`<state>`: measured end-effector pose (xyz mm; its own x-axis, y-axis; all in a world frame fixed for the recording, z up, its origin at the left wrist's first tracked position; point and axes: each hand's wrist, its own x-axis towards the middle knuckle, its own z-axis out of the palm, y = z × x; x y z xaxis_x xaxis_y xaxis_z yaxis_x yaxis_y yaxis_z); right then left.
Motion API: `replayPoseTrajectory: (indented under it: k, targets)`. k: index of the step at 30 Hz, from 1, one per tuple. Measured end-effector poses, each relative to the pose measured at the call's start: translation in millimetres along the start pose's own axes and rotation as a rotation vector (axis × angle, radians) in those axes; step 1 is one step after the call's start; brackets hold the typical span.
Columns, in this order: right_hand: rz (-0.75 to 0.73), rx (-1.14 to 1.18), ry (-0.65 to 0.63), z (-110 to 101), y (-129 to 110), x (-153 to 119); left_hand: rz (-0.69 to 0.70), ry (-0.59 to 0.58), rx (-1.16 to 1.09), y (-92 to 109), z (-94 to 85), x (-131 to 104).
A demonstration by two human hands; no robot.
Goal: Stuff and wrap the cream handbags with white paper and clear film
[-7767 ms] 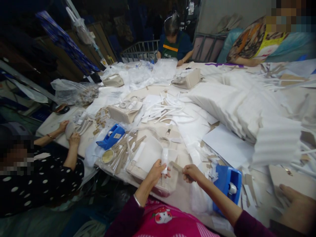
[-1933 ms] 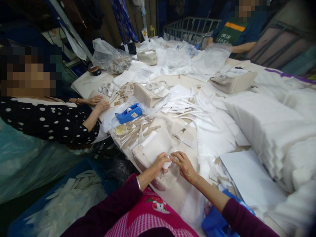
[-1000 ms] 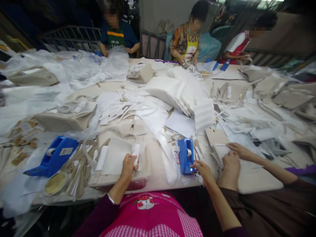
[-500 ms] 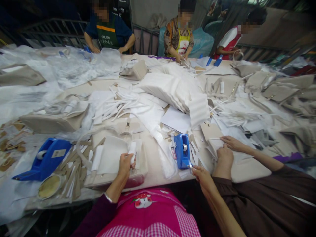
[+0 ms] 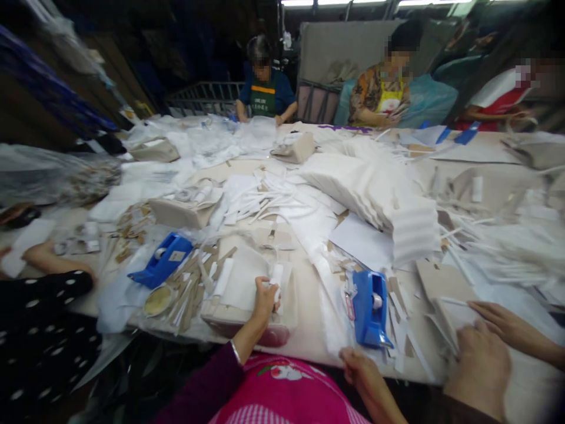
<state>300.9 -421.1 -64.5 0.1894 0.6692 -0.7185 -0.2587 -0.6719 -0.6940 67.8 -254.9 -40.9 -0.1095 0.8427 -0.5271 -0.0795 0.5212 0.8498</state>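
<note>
My left hand (image 5: 265, 299) is closed around a white wrapped roll (image 5: 276, 275) at the right part of a pale beige handbag (image 5: 229, 321). The bag lies open at the table's front edge, with white padding sheet (image 5: 247, 277) over it. A second white roll (image 5: 223, 277) rests on the bag's left side. Near the table edge, the fingers of my right hand (image 5: 356, 368) are pinched together; whatever they hold is too small and blurred to make out. Just beyond that hand stands a blue tape dispenser (image 5: 368, 309), apart from the fingers.
Another blue tape dispenser (image 5: 165, 259) and a round tin-like dish (image 5: 158, 300) are at left, beside cardboard strips (image 5: 192, 294). Stacked white foam sheets (image 5: 366, 182) fill the middle. A co-worker's hands (image 5: 483, 335) work on a beige bag at right; a person in dotted clothing (image 5: 39, 330) is at left.
The view has swung left. My right hand has drawn away from the tape dispenser's front end towards me. My left hand keeps hold of the white roll at the bag.
</note>
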Motion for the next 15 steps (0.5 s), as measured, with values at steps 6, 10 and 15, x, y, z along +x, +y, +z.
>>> replayPoseTrajectory:
  k: [6,10,15]
  targets:
    - [-0.279,-0.207,-0.508,133,-131,42,-0.017,0.024,0.039,-2,-2.1,-1]
    - [-0.248,-0.536,-0.561,181,-162,72,0.033,0.034,0.048,1,-3.0,-5]
    - [-0.161,-0.842,-0.463,202,-164,95,0.061,0.048,0.154,3,-3.2,-10]
